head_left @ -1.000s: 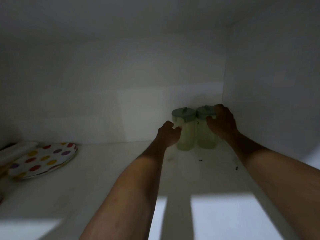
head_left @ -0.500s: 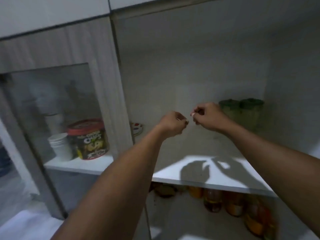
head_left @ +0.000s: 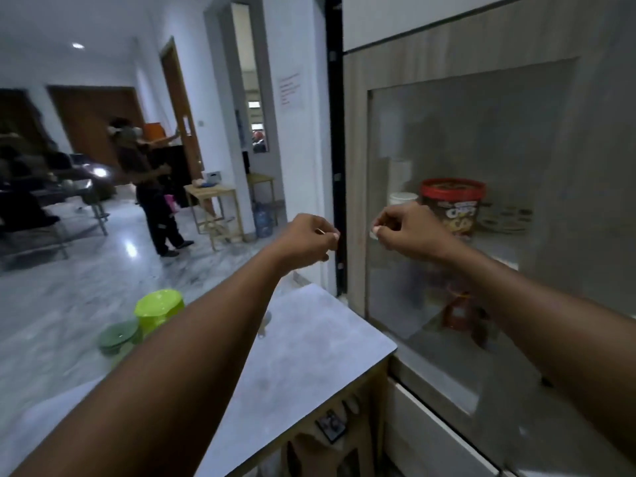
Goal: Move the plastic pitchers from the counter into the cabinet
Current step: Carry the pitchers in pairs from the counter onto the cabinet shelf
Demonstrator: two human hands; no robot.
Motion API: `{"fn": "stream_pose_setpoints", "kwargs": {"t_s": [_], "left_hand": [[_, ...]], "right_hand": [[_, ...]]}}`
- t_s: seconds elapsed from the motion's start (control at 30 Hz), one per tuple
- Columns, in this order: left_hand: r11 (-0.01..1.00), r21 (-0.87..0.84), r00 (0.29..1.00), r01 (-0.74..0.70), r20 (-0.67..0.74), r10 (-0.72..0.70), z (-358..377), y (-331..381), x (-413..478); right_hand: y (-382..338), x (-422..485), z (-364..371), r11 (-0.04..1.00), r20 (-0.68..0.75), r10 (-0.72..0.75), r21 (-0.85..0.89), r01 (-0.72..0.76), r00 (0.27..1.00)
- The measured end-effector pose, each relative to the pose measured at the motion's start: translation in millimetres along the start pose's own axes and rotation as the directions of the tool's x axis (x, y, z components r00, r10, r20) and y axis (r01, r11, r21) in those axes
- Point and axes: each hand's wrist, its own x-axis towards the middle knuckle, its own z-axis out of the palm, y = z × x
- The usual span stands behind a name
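Both hands raised, empty of pitchers. Left hand (head_left: 311,237) loosely curled, fingers drawn narrow, maybe pinching something tiny; cannot tell what. Right hand (head_left: 406,227) also curled narrow, in front of the cabinet's glass door (head_left: 464,149).

Pitchers on the table (head_left: 309,356): at 8 o'clock of the view, a bright green lid (head_left: 159,306) and a darker green lid (head_left: 118,335) beside it, partly hidden by the left forearm. Judged: at least these two left to move.

Behind the glass at 3 o'clock: a red-lidded snack tub (head_left: 452,208), a white cup stack (head_left: 401,198). No pitcher visible there.

Background, 10 o'clock: a standing person (head_left: 148,187), a wooden stool (head_left: 215,208). Path to the lids looks clear; the glass door is in front of this compartment.
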Motion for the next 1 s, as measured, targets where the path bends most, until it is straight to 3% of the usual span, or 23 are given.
{"fn": "stream_pose_setpoints", "kwargs": {"t_s": [0.23, 0.43, 0.5, 0.57, 0.67, 0.73, 0.87, 1.0], "left_hand": [[0.956, 0.046, 0.942, 0.291, -0.191, -0.277, -93.6, -160.0, -13.4], [0.838, 0.007, 0.803, 0.546, -0.289, -0.521, -103.2, -313.9, 44.2], [0.768, 0.007, 0.741, 0.641, -0.268, -0.616, -88.2, -359.7, 71.4], [0.682, -0.013, 0.666, 0.731, -0.206, -0.717, -69.4, -399.1, 95.0], [0.539, -0.117, 0.537, 0.834, -0.049, -0.842, -44.2, -446.7, 118.0], [0.438, -0.226, 0.464, 0.870, 0.071, -0.883, -32.4, -468.0, 125.2], [0.341, -0.415, 0.425, 0.843, 0.128, -0.896, -23.3, -492.8, 140.9], [0.295, -0.556, 0.417, 0.777, 0.104, -0.903, -18.0, -493.6, 152.0]], "right_hand": [[-56.0, 84.3, 175.9, 0.990, 0.261, -0.051, 0.139, 0.015, 0.964], [-15.3, 157.2, 338.9, 0.961, 0.421, 0.120, 0.178, -0.212, 0.899], [11.7, 176.3, 388.2, 0.929, 0.499, 0.228, 0.145, -0.340, 0.836], [37.7, 191.6, 432.7, 0.896, 0.610, 0.314, 0.063, -0.440, 0.727], [64.8, 206.0, 485.0, 0.814, 0.726, 0.417, -0.030, -0.580, 0.547], [73.5, 207.8, 512.1, 0.772, 0.775, 0.418, -0.028, -0.635, 0.474], [69.8, 202.4, 547.8, 0.664, 0.814, 0.402, 0.056, -0.746, 0.419], [60.2, 199.6, 563.1, 0.576, 0.779, 0.444, 0.130, -0.807, 0.442]]}}
